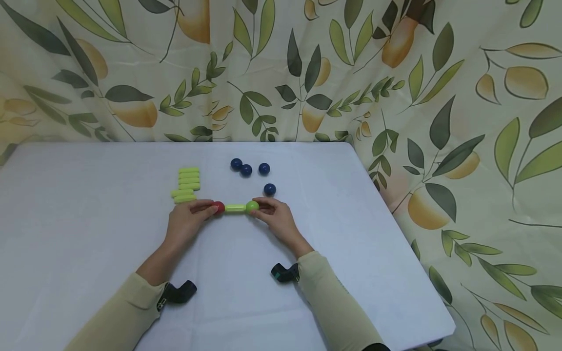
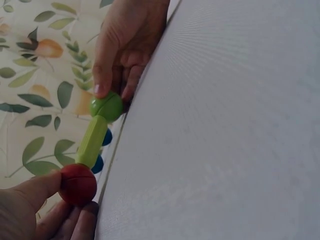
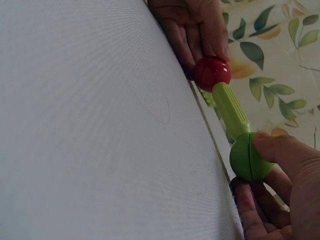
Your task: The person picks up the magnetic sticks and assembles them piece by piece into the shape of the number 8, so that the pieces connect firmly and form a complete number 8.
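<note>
A yellow-green ribbed rod (image 1: 235,209) joins a red ball (image 2: 78,185) at its left end and a green ball (image 3: 250,157) at its right end. My left hand (image 1: 186,219) pinches the red ball between thumb and fingers. On the other side, my right hand (image 1: 281,222) grips the green ball the same way. The left wrist view shows the rod running between both balls, with the far hand's thumb on the green ball. Whether the joined piece touches the table cannot be told.
Several loose yellow-green rods (image 1: 189,180) lie in a stack beyond my left hand. Several dark blue balls (image 1: 264,168) sit farther back, one (image 1: 270,189) close to my right fingers. The white table (image 1: 373,292) ends at a leaf-patterned curtain (image 1: 303,73).
</note>
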{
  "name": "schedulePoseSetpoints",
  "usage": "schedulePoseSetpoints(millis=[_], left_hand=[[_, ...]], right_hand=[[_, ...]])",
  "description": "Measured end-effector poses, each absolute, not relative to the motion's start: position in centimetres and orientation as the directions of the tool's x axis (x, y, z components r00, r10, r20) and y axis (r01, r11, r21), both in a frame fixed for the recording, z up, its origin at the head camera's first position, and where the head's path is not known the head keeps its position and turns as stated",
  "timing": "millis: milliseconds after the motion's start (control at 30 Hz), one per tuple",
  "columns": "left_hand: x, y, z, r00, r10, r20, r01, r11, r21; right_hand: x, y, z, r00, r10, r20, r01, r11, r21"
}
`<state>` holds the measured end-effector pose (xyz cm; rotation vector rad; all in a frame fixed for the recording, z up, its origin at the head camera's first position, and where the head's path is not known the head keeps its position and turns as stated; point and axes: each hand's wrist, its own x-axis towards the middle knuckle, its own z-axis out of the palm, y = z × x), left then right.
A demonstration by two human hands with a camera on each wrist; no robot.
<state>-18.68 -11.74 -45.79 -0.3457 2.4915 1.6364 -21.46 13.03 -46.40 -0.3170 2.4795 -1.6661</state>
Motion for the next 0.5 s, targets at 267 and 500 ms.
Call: schedulePoseSetpoints(millis=[267,500], left_hand=[[-18.5,-12.1,-45.4,-0.965,-0.121,-0.234,-0.263,0.428,0.865],[-18.3,-15.1,-44.0,-0.963,-0.215,-0.165,-0.248,0.458,0.854]], right_hand=[[-21.5,12.9,-46.4,-0.97,-0.242,0.012,-0.106,0.381,-0.919],[-21.5,12.9,-46.3,-0.971,-0.24,0.005,-0.106,0.412,-0.905]])
